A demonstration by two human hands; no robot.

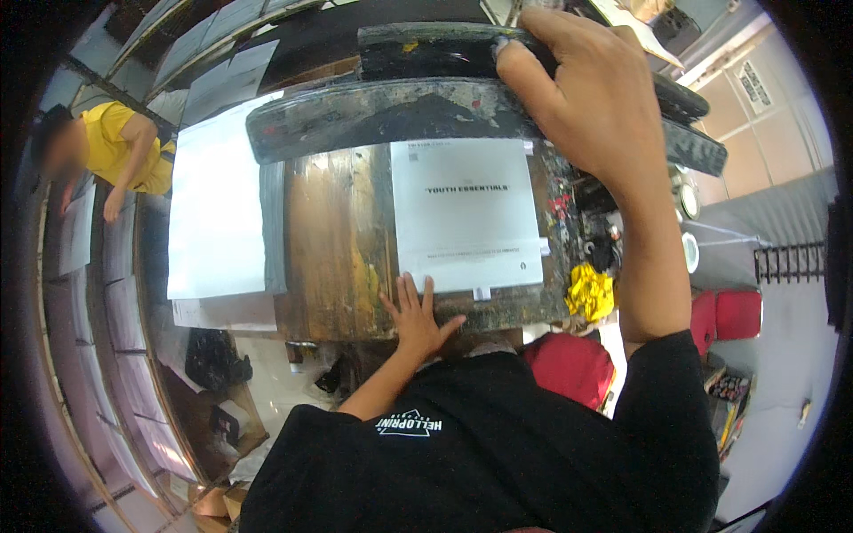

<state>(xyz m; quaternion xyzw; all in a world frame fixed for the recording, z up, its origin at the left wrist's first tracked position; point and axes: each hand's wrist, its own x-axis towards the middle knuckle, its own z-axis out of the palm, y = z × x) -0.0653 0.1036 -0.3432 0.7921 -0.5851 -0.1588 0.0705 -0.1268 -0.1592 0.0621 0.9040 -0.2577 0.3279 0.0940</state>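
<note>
My right hand (582, 98) grips a dark, ink-stained screen-printing frame (382, 115), which is raised and seen nearly edge-on above the far part of the table. Its mesh is hidden from this angle. Below it lies a white sheet (462, 218) with a short line of bold dark print and smaller print near its lower edge. Small pale tabs stick out around the sheet. With fingers spread, my left hand (413, 324) rests at the sheet's lower left corner, its fingertips touching or just beside that edge.
A stack of white sheets (218, 204) lies left on the stained wooden table (333, 240). A crumpled yellow piece (591, 291) sits at the right edge, near ink-smeared clutter. A person in yellow (120, 147) stands at long racks of sheets on the far left. Red seats stand right.
</note>
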